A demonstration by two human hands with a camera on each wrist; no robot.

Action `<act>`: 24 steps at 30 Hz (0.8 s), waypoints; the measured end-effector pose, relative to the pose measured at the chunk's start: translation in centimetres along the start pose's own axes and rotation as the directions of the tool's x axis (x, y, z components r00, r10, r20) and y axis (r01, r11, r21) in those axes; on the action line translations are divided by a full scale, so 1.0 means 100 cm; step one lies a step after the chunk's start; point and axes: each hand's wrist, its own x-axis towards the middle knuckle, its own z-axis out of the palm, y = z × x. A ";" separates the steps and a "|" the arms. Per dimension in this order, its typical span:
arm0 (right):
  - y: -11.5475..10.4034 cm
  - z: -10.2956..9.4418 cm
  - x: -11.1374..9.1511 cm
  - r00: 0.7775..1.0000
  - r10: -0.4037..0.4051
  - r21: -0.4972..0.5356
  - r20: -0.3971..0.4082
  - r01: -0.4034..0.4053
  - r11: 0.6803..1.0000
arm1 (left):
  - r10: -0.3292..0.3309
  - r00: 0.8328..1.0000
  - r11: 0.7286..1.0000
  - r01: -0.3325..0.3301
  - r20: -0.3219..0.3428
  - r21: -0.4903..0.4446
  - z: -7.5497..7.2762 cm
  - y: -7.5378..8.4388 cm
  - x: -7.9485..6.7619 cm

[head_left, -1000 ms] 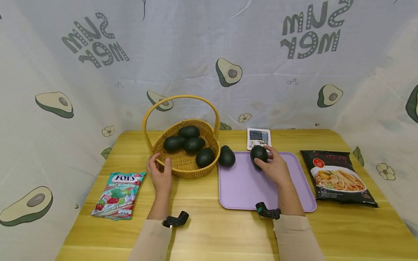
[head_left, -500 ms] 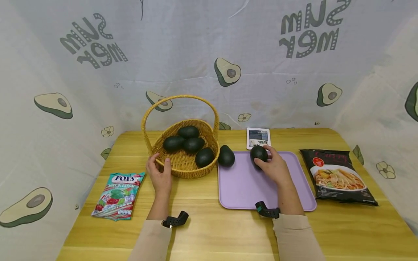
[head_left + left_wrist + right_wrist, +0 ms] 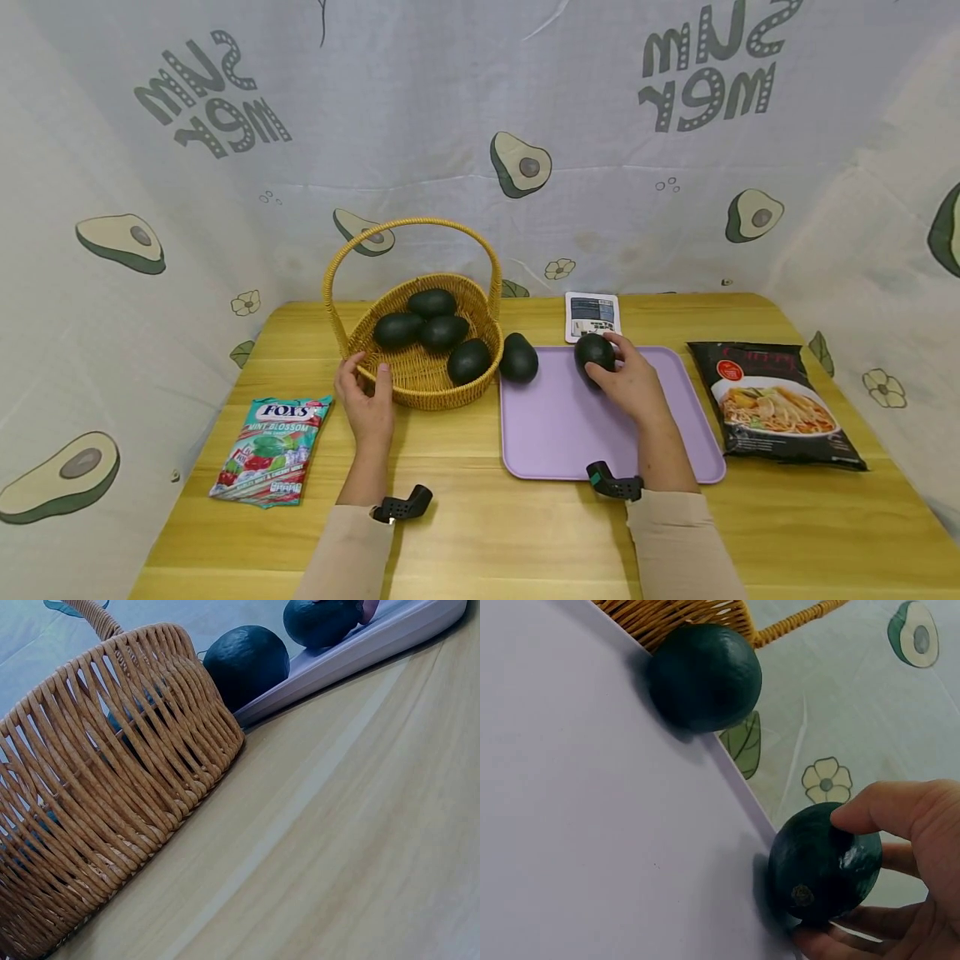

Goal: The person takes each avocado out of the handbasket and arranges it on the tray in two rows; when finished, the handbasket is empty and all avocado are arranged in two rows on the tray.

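At its left front, my left hand point(image 3: 367, 408) holds the rim of a yellow wicker basket point(image 3: 442, 400), thumb and curled fingers at the edge. Several dark green avocados point(image 3: 443, 333) lie inside it. My right hand point(image 3: 632, 383) grips another avocado point(image 3: 592, 354) at the back of a lilac tray point(image 3: 570, 433); thumb and fingers curve around its sides in the right wrist view. One more avocado point(image 3: 519, 358) sits at the tray's back left corner, close beside the basket. The left wrist view takes in the basket's woven side point(image 3: 112, 772) but not my left hand.
A FOX'S candy bag point(image 3: 273, 450) lies on the wooden table point(image 3: 480, 533) at the left. To the right of the tray is a black noodle packet point(image 3: 776, 404). Behind the tray lies a small white printed pack point(image 3: 592, 315), before an avocado-print cloth point(image 3: 450, 100).
The view has shifted very slightly. Both hands keep their places, the left at the basket's rim and the right around the avocado.
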 end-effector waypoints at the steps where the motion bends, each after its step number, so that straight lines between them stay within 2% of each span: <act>1: 0.001 0.000 0.000 1.000 -0.003 0.000 -0.001 0.003 1.000 | 0.002 1.000 1.000 -0.002 -0.001 0.000 0.000 0.000 0.000; 13: 0.000 -0.001 0.000 1.000 -0.012 -0.002 0.013 0.012 1.000 | -0.012 1.000 1.000 0.012 -0.004 0.002 0.000 0.003 -0.002; 24: -0.006 -0.011 -0.006 0.999 -0.028 0.016 -0.024 0.029 0.999 | 0.012 1.000 1.000 -0.012 -0.010 0.008 0.000 0.003 -0.002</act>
